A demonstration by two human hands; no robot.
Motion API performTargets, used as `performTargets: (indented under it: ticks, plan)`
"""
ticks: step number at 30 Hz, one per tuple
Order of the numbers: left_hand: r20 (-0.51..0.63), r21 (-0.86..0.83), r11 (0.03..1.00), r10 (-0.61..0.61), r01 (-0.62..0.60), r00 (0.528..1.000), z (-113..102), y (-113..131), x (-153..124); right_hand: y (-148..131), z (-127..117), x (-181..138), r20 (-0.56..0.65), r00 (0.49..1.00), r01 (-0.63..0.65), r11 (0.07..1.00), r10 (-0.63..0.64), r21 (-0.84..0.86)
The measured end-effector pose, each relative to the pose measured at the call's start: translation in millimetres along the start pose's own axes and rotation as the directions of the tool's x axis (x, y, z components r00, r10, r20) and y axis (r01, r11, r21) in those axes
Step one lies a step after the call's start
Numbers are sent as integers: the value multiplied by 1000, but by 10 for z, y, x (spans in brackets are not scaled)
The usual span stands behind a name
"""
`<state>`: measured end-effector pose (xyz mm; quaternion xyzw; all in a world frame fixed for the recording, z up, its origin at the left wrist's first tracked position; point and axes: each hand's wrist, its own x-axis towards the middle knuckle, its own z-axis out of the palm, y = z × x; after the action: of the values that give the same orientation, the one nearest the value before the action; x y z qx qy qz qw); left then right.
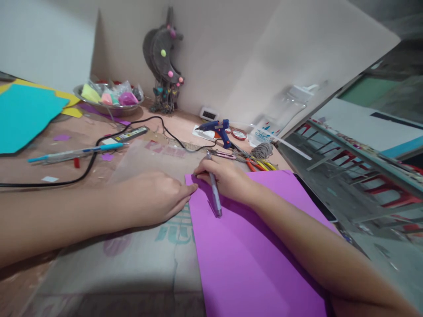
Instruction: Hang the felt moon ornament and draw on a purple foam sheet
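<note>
A purple foam sheet [251, 255] lies on the table in front of me, over a pale printed sheet [132, 259]. My right hand [228, 178] rests on the purple sheet's far corner, closed round a grey pen [214, 193] that points down toward me. My left hand [152, 198] lies beside it on the pale sheet, fingers curled, its fingertips touching the purple sheet's left corner edge. I cannot see anything inside the left hand.
A blue glue gun [218, 130], its black cable [89, 165], scissors, coloured pencils [261, 165] and a twine ball [262, 150] lie beyond my hands. A metal bowl [109, 105] of bits, teal paper [23, 116], a blue pen [76, 152] and a moon decoration [163, 57] stand at the back.
</note>
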<state>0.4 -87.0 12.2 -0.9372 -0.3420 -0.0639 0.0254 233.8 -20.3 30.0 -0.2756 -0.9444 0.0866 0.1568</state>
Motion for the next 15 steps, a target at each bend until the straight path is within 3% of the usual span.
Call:
performTargets:
  ticks: [6, 8, 10, 12, 15]
  plan:
    - [-5, -11, 1000, 7, -7, 1000, -8, -7, -7, 35, -209, 1, 162, 984, -91, 993, 77, 78]
    - [-20, -11, 1000, 17, -18, 1000, -15, -4, -12, 53, -195, -5, 123, 983, -157, 970, 135, 187]
    - [-50, -24, 999, 23, -24, 999, -27, -5, -18, 96, -91, -5, -12, 967, -228, 890, 253, 394]
    - [-83, -31, 999, 13, -16, 996, -35, -19, -18, 164, 52, 4, -165, 890, -241, 746, 424, 621]
    - [-111, -68, 997, -43, 35, 993, -6, -83, 34, 268, 213, 29, -237, 779, -212, 599, 581, 773]
